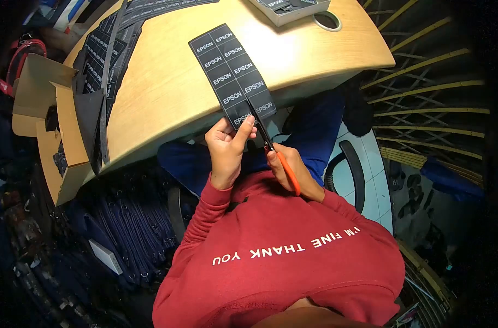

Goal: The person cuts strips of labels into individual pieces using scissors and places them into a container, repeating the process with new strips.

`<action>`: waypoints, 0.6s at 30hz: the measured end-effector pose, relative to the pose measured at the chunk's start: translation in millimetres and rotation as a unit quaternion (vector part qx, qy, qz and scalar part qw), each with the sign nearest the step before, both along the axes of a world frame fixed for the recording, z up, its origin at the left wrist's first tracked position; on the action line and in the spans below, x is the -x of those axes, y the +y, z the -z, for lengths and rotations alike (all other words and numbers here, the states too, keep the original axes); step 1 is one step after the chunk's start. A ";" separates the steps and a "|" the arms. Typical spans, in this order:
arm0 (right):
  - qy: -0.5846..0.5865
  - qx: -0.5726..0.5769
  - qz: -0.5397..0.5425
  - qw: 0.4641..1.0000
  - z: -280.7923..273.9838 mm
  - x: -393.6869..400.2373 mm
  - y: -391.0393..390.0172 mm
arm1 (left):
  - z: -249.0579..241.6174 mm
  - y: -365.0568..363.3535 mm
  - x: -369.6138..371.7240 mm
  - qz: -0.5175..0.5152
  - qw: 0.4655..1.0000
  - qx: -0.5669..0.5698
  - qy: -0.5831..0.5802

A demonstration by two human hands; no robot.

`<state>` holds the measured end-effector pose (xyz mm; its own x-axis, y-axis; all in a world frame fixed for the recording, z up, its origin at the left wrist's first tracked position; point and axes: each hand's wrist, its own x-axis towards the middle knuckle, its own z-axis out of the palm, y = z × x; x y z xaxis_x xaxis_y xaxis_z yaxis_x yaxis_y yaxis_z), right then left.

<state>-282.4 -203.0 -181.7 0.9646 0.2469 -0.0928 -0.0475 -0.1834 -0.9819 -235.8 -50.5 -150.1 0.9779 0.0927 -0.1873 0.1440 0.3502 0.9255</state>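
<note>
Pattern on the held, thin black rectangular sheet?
Black sheet: pale grid, EPSON in each cell; best in the head view.

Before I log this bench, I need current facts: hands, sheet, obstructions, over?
Left hand pinching EPSON sheet by its near end. Right hand on orange-handled scissors, blades between label columns. Nothing visible blocking them.
</note>
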 end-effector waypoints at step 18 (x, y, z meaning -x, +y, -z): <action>-0.003 -0.025 -0.016 1.000 4.8 1.9 -4.3 | 1.6 1.5 -12.3 -0.009 0.999 -0.023 -0.038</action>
